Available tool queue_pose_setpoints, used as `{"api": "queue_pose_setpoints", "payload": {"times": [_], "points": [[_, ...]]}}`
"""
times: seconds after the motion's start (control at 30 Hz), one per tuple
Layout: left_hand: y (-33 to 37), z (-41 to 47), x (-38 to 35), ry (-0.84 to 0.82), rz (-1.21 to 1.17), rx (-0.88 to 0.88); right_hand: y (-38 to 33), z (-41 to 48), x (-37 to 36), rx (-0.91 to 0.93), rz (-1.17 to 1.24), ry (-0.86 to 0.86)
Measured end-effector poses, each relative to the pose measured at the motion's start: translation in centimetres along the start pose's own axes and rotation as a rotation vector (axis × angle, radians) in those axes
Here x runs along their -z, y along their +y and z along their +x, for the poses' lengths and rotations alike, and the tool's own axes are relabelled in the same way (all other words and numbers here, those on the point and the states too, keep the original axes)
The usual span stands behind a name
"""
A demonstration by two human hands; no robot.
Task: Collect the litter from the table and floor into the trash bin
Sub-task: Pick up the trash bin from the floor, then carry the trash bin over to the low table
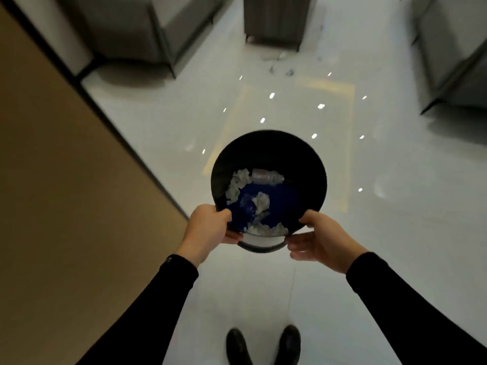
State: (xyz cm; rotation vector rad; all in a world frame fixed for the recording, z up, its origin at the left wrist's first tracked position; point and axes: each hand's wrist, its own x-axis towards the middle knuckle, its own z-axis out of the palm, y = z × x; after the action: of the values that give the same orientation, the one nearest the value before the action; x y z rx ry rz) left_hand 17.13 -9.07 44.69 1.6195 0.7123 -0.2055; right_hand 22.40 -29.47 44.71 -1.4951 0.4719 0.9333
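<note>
This looks like an office lounge or waiting area. A glossy white floor (395, 233) mirrors rows of small ceiling lights (321, 106). Grey upholstered armchairs on dark frames stand at the left (126, 25) and right (453, 48). A dark wood-grain cabinet (276, 19) stands at the far end, and a tan flat surface with a dark edge (52, 180) runs along the left.

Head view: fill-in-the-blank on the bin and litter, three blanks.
The left hand and right hand grip the bin by its ____.
The bottle lies ____ the bin.
More litter lies ahead on the ____.
Missing: rim; inside; floor.
</note>
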Motion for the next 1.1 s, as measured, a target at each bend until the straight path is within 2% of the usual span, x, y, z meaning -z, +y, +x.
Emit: {"api": "queue_pose_setpoints", "payload": {"times": [0.1, 0.2, 0.27, 0.4, 0.53, 0.77, 0.9, 1.1], "points": [[6.1, -2.9, -2.1, -0.116, 0.095, -0.071, -3.1, -5.5, 3.3, 0.091, -0.045, 0.045], [11.3, -5.0, -3.7, -0.193, 0.186, -0.159, -5.8, -10.4, 6.8, 0.165, 0.043, 0.116], [14.1, -5.9, -4.1, -0.124, 0.143, -0.246, -7.3, -12.9, 9.1, 0.186, 0.115, 0.176], [18.2, -7.1, -4.2, -0.008, -0.130, -0.395, -9.4, -16.6, 13.3, 0.213, 0.202, 0.249], [20.0, -7.4, -3.7, 0.047, -0.169, -0.488, -9.8, -18.5, 16.3, 0.286, 0.239, 0.333], [20.7, -6.6, -3.7, 0.092, -0.151, -0.534, -9.2, -19.4, 19.7, 0.357, 0.334, 0.412], [21.1, -6.4, -4.2, 0.107, -0.118, -0.570, -10.0, -19.3, 21.0, 0.341, 0.374, 0.417], [21.4, -5.7, -6.0, 0.102, -0.107, -0.557, -10.5, -17.6, 22.5, 0.309, 0.311, 0.389]]}}
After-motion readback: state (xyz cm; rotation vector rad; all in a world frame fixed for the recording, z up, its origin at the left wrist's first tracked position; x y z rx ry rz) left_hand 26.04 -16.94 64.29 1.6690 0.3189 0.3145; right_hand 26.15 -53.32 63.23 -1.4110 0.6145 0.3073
